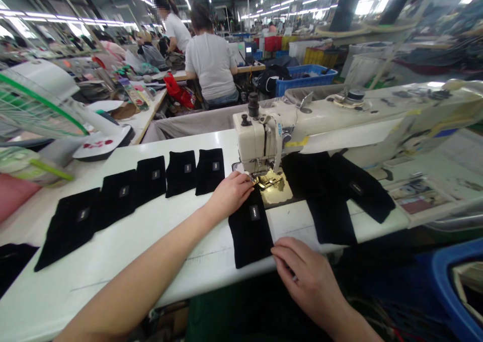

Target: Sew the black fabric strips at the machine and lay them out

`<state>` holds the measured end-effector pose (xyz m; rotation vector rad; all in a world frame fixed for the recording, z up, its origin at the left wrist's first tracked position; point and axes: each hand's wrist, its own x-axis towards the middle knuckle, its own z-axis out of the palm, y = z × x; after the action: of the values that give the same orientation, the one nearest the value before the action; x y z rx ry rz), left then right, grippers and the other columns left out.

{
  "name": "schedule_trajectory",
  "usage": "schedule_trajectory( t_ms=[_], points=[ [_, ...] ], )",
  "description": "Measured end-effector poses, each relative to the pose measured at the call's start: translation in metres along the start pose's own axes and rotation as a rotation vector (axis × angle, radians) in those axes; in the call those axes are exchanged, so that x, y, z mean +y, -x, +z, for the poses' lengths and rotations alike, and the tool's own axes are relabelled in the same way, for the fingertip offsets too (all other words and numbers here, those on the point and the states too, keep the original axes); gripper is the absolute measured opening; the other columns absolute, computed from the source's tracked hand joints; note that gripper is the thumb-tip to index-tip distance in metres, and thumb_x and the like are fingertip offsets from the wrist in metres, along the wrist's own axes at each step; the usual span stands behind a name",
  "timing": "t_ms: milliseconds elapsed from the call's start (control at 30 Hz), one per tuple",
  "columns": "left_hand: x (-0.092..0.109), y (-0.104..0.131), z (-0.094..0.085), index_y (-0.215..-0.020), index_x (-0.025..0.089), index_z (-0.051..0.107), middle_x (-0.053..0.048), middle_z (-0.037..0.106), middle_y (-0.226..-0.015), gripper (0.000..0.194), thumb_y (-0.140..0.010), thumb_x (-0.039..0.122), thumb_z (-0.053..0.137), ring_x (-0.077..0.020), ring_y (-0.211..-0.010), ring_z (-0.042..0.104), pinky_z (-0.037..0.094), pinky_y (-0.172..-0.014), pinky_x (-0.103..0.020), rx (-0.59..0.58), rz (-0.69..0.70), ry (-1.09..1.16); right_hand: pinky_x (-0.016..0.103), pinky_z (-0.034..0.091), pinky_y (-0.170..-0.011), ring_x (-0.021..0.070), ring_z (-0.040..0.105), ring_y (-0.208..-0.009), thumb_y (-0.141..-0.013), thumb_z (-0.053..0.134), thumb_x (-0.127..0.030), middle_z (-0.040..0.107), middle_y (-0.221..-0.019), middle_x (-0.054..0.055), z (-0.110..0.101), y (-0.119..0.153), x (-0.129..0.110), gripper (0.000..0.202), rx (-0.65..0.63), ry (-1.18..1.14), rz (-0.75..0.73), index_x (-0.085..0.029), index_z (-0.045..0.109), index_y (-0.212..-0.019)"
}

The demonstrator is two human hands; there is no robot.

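Observation:
A black fabric piece (249,236) with a small dark label lies in front of the sewing machine (260,146), its upper end by the brass-coloured presser foot (267,181). My left hand (232,193) pinches its top left corner right beside the foot. Lower down, my right hand (307,274) has thumb and fingers closed on the piece's right edge near the table's front. A small light object, hard to make out, shows among my right fingers. Left of the machine lie several labelled black pieces (151,181) in a row. More black pieces (332,196) lie right of the needle area.
The white table (204,241) bears the machine. A fan (41,100) stands at the left beside a plastic-wrapped item (30,166). At lower right is a blue basket (445,271). People in white shirts (211,60) work ahead, near a blue crate (305,78).

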<state>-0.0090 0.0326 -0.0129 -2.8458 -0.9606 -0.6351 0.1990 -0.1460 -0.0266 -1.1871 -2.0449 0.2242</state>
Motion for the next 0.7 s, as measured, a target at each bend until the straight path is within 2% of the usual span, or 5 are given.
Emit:
schedule_trajectory(
  t_ms=[400, 533, 633, 700],
  points=[
    [-0.006, -0.002, 0.0, -0.105, 0.013, 0.072, -0.011, 0.066, -0.099, 0.024, -0.1, 0.023, 0.051, -0.0226, -0.092, 0.056, 0.055, -0.086, -0.038, -0.027, 0.0, -0.031, 0.028, 0.052, -0.067, 0.0186, 0.066, -0.082, -0.099, 0.045, -0.014, 0.067, -0.096, 0.007, -0.002, -0.008, 0.003, 0.021, -0.096, 0.021, 0.039, -0.018, 0.066, -0.1],
    [-0.005, -0.002, -0.002, -0.109, 0.013, 0.071, -0.011, 0.065, -0.102, 0.024, -0.099, 0.021, 0.051, -0.023, -0.094, 0.057, 0.055, -0.086, -0.039, -0.078, -0.009, -0.049, 0.028, 0.052, -0.068, 0.0187, 0.065, -0.082, -0.098, 0.044, -0.012, 0.066, -0.097, 0.007, -0.004, -0.008, 0.002, 0.023, -0.146, 0.025, 0.054, -0.018, 0.066, -0.1],
    [0.008, 0.005, -0.011, -0.119, 0.012, 0.066, -0.015, 0.064, -0.113, 0.028, -0.097, 0.015, 0.051, -0.0262, -0.1, 0.059, 0.055, -0.089, -0.044, -0.107, -0.056, -0.113, 0.029, 0.053, -0.067, 0.0193, 0.066, -0.082, -0.095, 0.043, -0.009, 0.066, -0.102, 0.009, -0.007, -0.005, 0.001, 0.027, -0.185, 0.053, 0.033, -0.017, 0.066, -0.107],
    [0.028, 0.014, -0.022, -0.12, 0.012, 0.066, -0.016, 0.064, -0.119, 0.029, -0.096, 0.013, 0.05, -0.028, -0.105, 0.059, 0.054, -0.091, -0.047, -0.088, -0.052, -0.085, 0.029, 0.053, -0.065, 0.0199, 0.066, -0.082, -0.091, 0.042, -0.007, 0.066, -0.105, 0.01, -0.01, -0.001, 0.001, 0.034, -0.204, 0.082, 0.009, -0.016, 0.065, -0.114]
  ],
)
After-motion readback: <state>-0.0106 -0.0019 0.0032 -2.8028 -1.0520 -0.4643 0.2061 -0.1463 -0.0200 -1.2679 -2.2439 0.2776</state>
